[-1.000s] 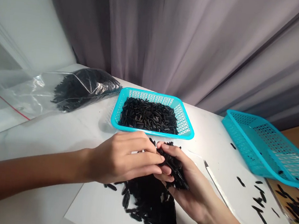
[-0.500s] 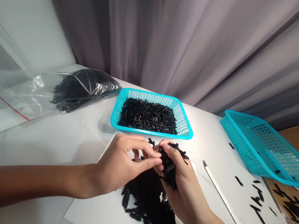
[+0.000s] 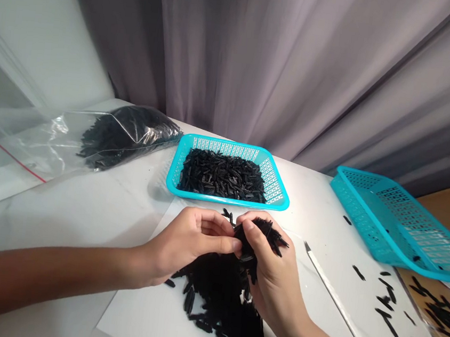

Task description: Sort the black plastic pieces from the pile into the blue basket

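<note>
My right hand (image 3: 278, 276) is closed around a bunch of thin black strips (image 3: 260, 239), whose ends poke out past the thumb on the right. From the left, my left hand (image 3: 197, 235) reaches the same bunch, with thumb and fingertips pinching at its near side. Which single strips the left fingers grip is hidden. Below both hands, a heap of black strips (image 3: 222, 302) lies on a white sheet of paper (image 3: 141, 310), partly covered by the hands.
Behind the hands stands a turquoise basket (image 3: 227, 200) filled with black strips. A clear zip bag (image 3: 133, 126) of black pieces lies at left. Rightward are a white-handled craft knife (image 3: 339, 304), loose strips (image 3: 387, 322) and a second turquoise basket (image 3: 386, 236).
The bunch in my right hand has turned and shifted slightly right, its ends sticking out further. My left hand's fingers have moved closer together against it.
</note>
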Action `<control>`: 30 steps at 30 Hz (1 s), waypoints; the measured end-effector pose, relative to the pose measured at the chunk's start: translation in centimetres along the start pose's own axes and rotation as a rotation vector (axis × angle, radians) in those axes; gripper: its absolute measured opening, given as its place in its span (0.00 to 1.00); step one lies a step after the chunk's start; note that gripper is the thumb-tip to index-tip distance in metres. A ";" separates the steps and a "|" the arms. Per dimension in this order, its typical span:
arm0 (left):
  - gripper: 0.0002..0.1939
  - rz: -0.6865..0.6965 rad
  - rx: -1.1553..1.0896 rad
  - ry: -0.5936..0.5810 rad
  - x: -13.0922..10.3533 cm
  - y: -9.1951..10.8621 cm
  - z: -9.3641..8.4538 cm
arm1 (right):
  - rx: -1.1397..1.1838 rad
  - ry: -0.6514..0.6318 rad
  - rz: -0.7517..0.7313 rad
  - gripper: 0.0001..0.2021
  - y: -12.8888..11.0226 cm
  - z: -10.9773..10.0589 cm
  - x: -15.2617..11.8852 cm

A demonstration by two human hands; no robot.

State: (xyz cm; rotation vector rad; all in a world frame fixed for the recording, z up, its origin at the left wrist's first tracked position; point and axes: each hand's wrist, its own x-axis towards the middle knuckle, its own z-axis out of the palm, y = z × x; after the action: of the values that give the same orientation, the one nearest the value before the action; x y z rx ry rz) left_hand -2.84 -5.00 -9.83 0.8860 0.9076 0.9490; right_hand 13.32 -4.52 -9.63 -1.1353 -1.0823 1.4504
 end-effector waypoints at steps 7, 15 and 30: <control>0.07 0.047 0.098 0.002 0.2 0.2 -0.2 | -0.029 -0.036 -0.002 0.11 0.0 -0.2 0.1; 0.07 0.123 0.136 0.087 0.6 0.4 -0.6 | -0.062 -0.009 -0.015 0.12 -0.4 -0.5 0.7; 0.05 0.292 0.253 0.162 0.6 1.2 -1.3 | -0.174 -0.162 0.055 0.15 -1.6 -0.9 1.1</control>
State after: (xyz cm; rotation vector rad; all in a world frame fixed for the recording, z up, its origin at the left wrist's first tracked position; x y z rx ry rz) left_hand -4.20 -3.81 -9.32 1.1934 1.0715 1.1859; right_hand 14.33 -3.08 -8.34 -1.1923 -1.3208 1.5348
